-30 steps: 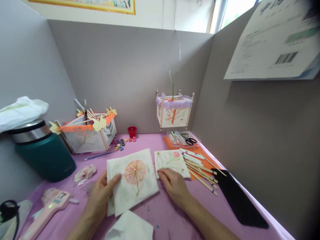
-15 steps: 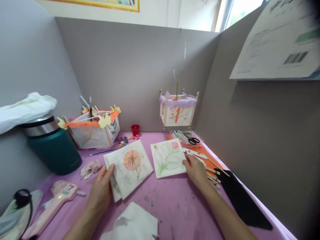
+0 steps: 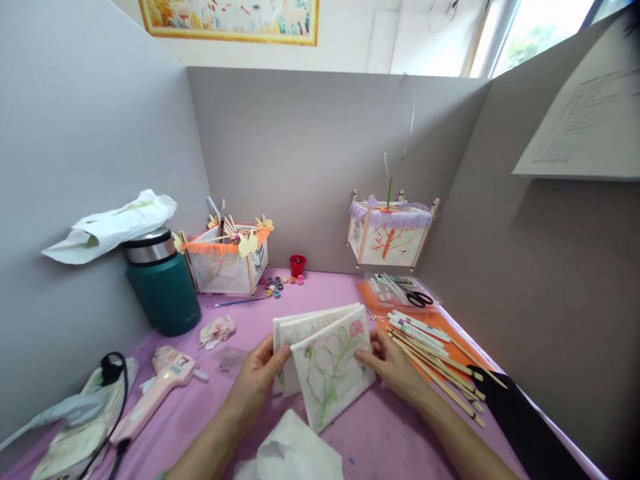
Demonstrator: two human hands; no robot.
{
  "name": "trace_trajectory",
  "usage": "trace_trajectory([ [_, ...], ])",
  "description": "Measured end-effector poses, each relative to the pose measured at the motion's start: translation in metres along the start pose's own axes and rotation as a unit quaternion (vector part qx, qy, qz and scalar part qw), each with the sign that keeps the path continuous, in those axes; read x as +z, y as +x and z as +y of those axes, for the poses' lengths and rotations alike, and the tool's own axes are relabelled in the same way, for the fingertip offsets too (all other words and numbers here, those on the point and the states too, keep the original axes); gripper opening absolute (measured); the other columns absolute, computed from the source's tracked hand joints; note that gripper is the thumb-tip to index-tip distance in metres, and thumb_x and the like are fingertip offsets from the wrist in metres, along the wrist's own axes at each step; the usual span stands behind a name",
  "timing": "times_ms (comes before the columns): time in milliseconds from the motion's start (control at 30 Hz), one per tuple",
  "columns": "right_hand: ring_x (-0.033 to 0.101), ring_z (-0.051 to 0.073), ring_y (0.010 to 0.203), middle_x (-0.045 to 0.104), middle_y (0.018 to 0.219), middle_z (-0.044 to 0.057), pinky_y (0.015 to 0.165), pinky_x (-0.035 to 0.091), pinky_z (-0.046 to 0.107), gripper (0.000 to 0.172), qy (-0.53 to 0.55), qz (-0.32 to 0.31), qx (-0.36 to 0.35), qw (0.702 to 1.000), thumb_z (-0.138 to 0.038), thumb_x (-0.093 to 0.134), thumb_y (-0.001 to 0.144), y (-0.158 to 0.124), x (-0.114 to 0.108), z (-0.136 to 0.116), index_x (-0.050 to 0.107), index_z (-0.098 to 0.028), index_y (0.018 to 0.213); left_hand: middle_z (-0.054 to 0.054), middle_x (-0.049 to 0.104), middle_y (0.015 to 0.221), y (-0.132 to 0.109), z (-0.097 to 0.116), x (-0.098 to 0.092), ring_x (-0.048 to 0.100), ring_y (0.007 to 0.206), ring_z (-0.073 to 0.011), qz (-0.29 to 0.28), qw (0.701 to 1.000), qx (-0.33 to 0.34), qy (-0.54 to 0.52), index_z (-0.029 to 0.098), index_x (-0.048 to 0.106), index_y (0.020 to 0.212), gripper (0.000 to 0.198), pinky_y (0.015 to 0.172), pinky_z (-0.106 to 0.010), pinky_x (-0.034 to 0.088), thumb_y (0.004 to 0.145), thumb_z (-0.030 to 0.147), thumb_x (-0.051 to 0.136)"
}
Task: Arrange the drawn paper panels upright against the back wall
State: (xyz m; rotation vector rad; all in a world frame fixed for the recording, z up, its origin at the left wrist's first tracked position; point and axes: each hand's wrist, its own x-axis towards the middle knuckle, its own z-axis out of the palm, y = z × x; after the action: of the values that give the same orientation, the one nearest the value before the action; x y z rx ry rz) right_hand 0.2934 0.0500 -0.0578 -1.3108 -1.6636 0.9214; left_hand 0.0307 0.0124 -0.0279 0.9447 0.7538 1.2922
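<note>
Lying nearest, a crumpled white sheet (image 3: 303, 453) rested on the pinkish-purple bench (image 3: 390, 443), just below the drawn panels. Above it, the left hand (image 3: 255, 377) had its grip clamped on the left edge of a stack of white panels (image 3: 285, 333), thumb in front. The right hand (image 3: 395, 367) had its grip clamped on the right edge of the front panel (image 3: 333, 373), which bore a green plant and a pink flower and stood tilted before the others, between both hands. To the left lay a pink glue gun (image 3: 157, 403) beside a power strip (image 3: 65, 450), with a crumpled pink tissue (image 3: 217, 331) farther on. To the right, a black sheet (image 3: 525, 423) lay near wooden sticks (image 3: 440, 370) and white markers (image 3: 417, 331). Beyond were a clear plastic case (image 3: 383, 287) with black-handled scissors (image 3: 417, 299) on top, a teal bottle (image 3: 165, 293), a slim blue paintbrush (image 3: 237, 303), an orange-fringed box (image 3: 223, 272) and a small red bucket (image 3: 297, 268). Farther off, a purple-fringed lantern (image 3: 393, 245) hung before the grey partition (image 3: 310, 147).
</note>
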Motion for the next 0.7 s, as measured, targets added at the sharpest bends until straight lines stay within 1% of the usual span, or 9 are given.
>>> trace_trajectory([
  [67, 0.050, 0.013, 0.060, 0.057, 0.070, -0.002, 0.057, 0.040, 0.025, 0.029, -0.029, -0.013, -0.028, 0.999, -0.041, 0.061, 0.077, 0.008, 0.004, -0.012, 0.062, -0.017, 0.094, -0.008, 0.070, 0.103, 0.001, -0.001, -0.001, 0.066, 0.093, -0.0233, 0.007, 1.000, -0.003, -0.017, 0.020, 0.064, 0.109, 0.032, 0.080, -0.031, 0.051, 0.080, 0.033, 0.067],
  [133, 0.055, 0.016, 0.074, 0.061, 0.081, 0.001, 0.065, 0.043, 0.026, 0.025, -0.019, -0.024, -0.063, 0.998, -0.039, 0.061, 0.078, 0.016, 0.011, -0.025, 0.065, -0.017, 0.089, -0.008, 0.070, 0.104, 0.003, -0.002, -0.005, 0.066, 0.092, -0.0242, 0.024, 0.999, 0.001, -0.037, 0.020, 0.062, 0.112, 0.035, 0.078, -0.032, 0.052, 0.080, 0.035, 0.067],
  [233, 0.060, 0.019, 0.087, 0.065, 0.091, 0.004, 0.074, 0.046, 0.030, 0.028, 0.148, -0.082, -0.036, 0.985, -0.041, 0.059, 0.080, 0.029, 0.029, -0.042, 0.063, -0.017, 0.096, -0.008, 0.069, 0.106, 0.008, -0.002, -0.012, 0.066, 0.092, -0.0243, 0.063, 0.997, 0.023, -0.049, 0.022, 0.060, 0.114, 0.041, 0.074, -0.031, 0.052, 0.077, 0.036, 0.070],
  [300, 0.063, 0.019, 0.083, 0.068, 0.089, 0.004, 0.075, 0.048, 0.031, 0.034, 0.252, -0.130, 0.002, 0.959, -0.042, 0.063, 0.078, 0.039, 0.042, -0.047, 0.062, -0.017, 0.101, -0.006, 0.066, 0.111, 0.011, -0.001, -0.016, 0.063, 0.098, -0.0243, 0.096, 0.994, 0.032, -0.045, 0.024, 0.057, 0.118, 0.046, 0.077, -0.030, 0.052, 0.076, 0.038, 0.070],
  [367, 0.064, 0.018, 0.078, 0.070, 0.085, 0.004, 0.073, 0.048, 0.030, 0.037, 0.296, -0.139, 0.018, 0.945, -0.042, 0.069, 0.072, 0.053, 0.051, -0.046, 0.062, -0.016, 0.097, -0.005, 0.063, 0.119, 0.012, 0.001, -0.018, 0.059, 0.107, -0.0240, 0.146, 0.988, 0.037, -0.024, 0.026, 0.055, 0.120, 0.047, 0.083, -0.031, 0.049, 0.077, 0.041, 0.068],
  [433, 0.065, 0.018, 0.072, 0.070, 0.082, 0.004, 0.069, 0.049, 0.030, 0.039, 0.323, -0.105, 0.019, 0.940, -0.043, 0.072, 0.068, 0.075, 0.054, -0.042, 0.062, -0.016, 0.093, -0.005, 0.059, 0.125, 0.013, 0.004, -0.017, 0.056, 0.112, -0.0233, 0.195, 0.979, 0.052, 0.018, 0.026, 0.057, 0.118, 0.044, 0.089, -0.031, 0.046, 0.081, 0.048, 0.061],
  [533, 0.064, 0.019, 0.069, 0.071, 0.080, 0.005, 0.067, 0.049, 0.031, 0.044, 0.347, 0.007, 0.000, 0.938, -0.045, 0.074, 0.060, 0.120, 0.048, -0.031, 0.060, -0.017, 0.092, -0.005, 0.055, 0.127, 0.011, 0.005, -0.013, 0.055, 0.110, -0.0229, 0.240, 0.963, 0.054, 0.108, 0.026, 0.057, 0.114, 0.041, 0.095, -0.036, 0.041, 0.085, 0.055, 0.049],
  [633, 0.064, 0.019, 0.069, 0.070, 0.080, 0.004, 0.066, 0.050, 0.032, 0.046, 0.323, 0.109, -0.013, 0.940, -0.045, 0.071, 0.056, 0.171, 0.042, -0.018, 0.057, -0.019, 0.090, -0.006, 0.056, 0.123, 0.010, 0.003, -0.010, 0.054, 0.108, -0.0235, 0.261, 0.951, 0.027, 0.166, 0.025, 0.055, 0.111, 0.041, 0.097, -0.039, 0.038, 0.084, 0.055, 0.048],
  [700, 0.063, 0.018, 0.069, 0.069, 0.080, 0.003, 0.066, 0.049, 0.031, 0.042, 0.300, 0.137, -0.017, 0.944, -0.044, 0.069, 0.055, 0.200, 0.040, -0.008, 0.056, -0.019, 0.087, -0.007, 0.056, 0.120, 0.010, 0.001, -0.010, 0.053, 0.109, -0.0244, 0.250, 0.951, 0.025, 0.182, 0.023, 0.053, 0.111, 0.044, 0.097, -0.039, 0.037, 0.083, 0.056, 0.048],
])
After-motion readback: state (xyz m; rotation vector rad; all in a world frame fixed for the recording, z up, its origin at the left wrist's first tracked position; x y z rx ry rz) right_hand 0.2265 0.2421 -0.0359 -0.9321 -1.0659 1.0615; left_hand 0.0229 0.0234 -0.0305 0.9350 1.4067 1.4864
